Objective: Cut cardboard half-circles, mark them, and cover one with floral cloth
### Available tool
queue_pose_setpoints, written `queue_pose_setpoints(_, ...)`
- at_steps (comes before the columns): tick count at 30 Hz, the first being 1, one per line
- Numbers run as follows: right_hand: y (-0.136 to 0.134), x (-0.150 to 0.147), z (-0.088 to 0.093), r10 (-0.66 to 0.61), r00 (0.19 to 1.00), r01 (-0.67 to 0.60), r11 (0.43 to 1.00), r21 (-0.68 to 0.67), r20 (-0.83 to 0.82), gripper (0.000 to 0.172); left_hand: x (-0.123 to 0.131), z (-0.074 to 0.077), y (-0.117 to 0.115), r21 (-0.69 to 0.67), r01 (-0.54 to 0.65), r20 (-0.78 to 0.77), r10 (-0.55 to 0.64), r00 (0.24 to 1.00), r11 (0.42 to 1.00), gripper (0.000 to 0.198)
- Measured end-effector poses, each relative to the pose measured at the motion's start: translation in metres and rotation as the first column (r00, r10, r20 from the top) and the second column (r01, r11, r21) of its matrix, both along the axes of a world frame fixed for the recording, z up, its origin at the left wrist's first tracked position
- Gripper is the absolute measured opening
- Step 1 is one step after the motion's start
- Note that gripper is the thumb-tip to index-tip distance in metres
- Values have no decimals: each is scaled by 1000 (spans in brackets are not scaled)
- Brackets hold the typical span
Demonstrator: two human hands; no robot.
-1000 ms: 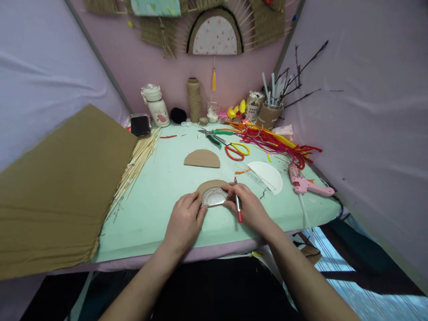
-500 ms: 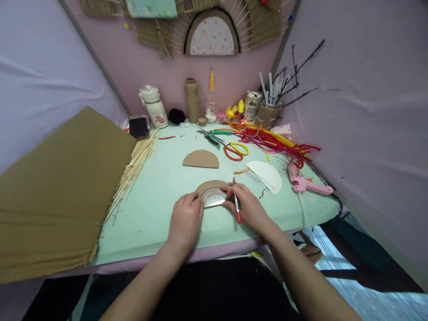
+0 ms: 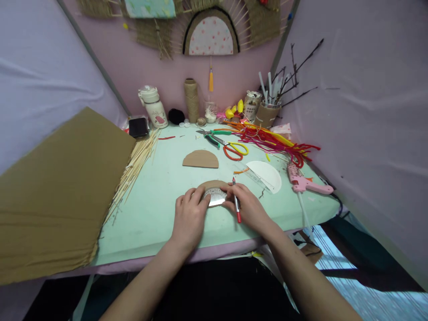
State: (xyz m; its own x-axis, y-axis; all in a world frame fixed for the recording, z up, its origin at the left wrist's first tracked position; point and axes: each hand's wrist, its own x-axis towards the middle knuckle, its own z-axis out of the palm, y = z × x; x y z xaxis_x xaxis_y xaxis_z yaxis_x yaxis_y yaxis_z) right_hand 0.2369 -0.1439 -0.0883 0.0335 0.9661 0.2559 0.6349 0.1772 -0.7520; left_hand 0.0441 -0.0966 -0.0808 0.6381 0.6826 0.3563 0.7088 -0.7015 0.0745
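A clear protractor (image 3: pixel 216 197) lies on a half-round piece of cardboard (image 3: pixel 211 183) near the table's front edge. My left hand (image 3: pixel 191 214) holds both at their left side, its thumb on the protractor and its fingers curled along the cardboard. At the right side, my right hand (image 3: pixel 245 203) pinches the protractor and cardboard. A red-and-silver pen (image 3: pixel 236 203) is also held in that hand, lying between the fingers with its red end toward me. Behind them rests a second cardboard half-circle (image 3: pixel 200 159).
Right of my hands are a white half-disc (image 3: pixel 267 176), a clear ruler (image 3: pixel 251 173) and a pink glue gun (image 3: pixel 309 183). Scissors (image 3: pixel 236 150) and pliers (image 3: pixel 214 134) lie farther back, near colourful pipe cleaners (image 3: pixel 267 138). Thin sticks (image 3: pixel 135 167) and a large brown board (image 3: pixel 67 191) occupy the left.
My left hand has shifted slightly right and forward, its thumb now over the left part of the protractor. My right hand and the pen have stayed in place.
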Motion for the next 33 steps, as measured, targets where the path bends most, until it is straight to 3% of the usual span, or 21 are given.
queue_pose_setpoints(6,1,0,-1,4,1000,-4,1000,7,8,12,2,-2,1,-1,101,-4,-101,995,995,31)
queue_pose_setpoints(18,1,1,-3,15,1000,-16,999,32,18,11,8,-12,-1,15,136,-38,-135,990,991,41)
queue_pose_setpoints(25,1,0,-2,9,1000,-9,1000,3,15,15,12,-7,-12,44,67,-186,-57,981,997,42)
queue_pose_setpoints(33,1,0,-3,7,1000,-7,1000,10,22,14,16,-3,-18,68,26,-256,-8,967,997,45)
